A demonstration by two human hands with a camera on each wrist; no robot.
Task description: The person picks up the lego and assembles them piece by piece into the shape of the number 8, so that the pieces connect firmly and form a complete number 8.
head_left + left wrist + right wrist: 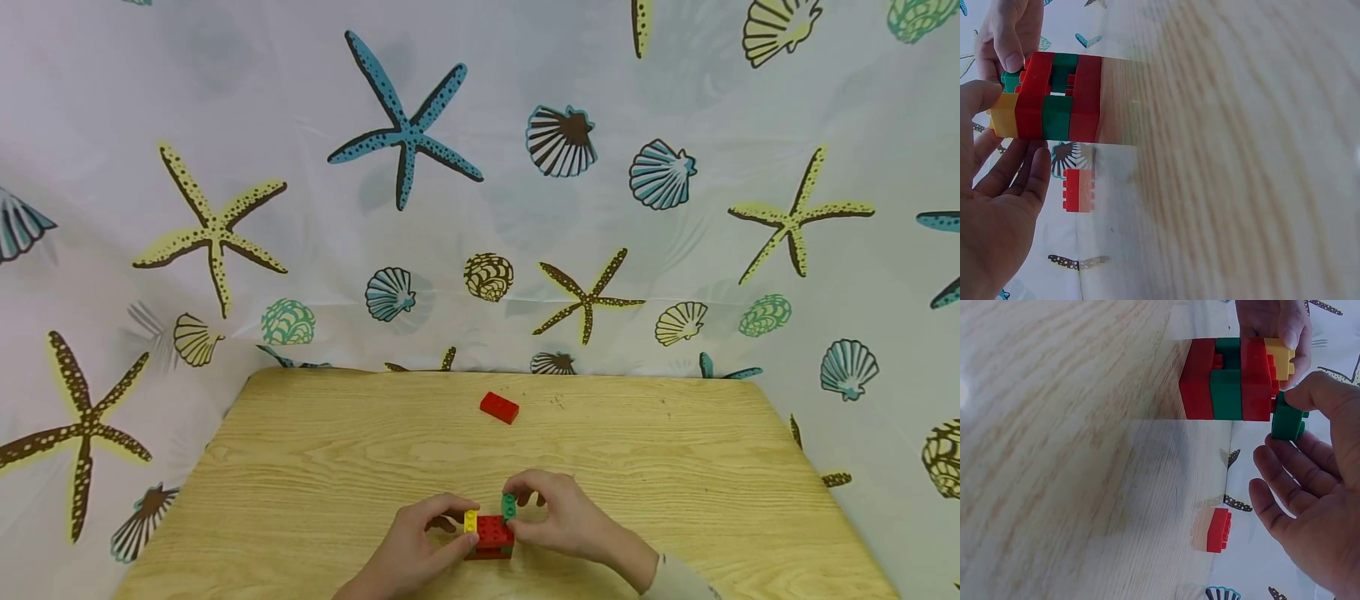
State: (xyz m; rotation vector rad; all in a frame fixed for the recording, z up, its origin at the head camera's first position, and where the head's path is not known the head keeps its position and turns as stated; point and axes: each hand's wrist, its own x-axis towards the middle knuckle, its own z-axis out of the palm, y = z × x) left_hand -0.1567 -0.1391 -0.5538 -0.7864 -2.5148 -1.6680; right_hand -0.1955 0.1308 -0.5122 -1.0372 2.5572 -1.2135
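Observation:
Near the front of the table stands a stack of toy building bricks: a red brick at the bottom, green bricks (1057, 119) at the middle level with a gap between them, and a studded red brick (491, 529) above. On its left end sits a yellow brick (470, 522), pinched between the thumb and fingers of my left hand (420, 537). My right hand (558, 517) pinches a small green brick (1286, 419) at the stack's upper right end. This brick looks offset from the red studs, and I cannot tell whether it is pressed on.
A separate red brick (499, 407) lies farther back on the wooden table (337, 450). Behind and beside the table hangs a white curtain (480, 208) printed with starfish and shells.

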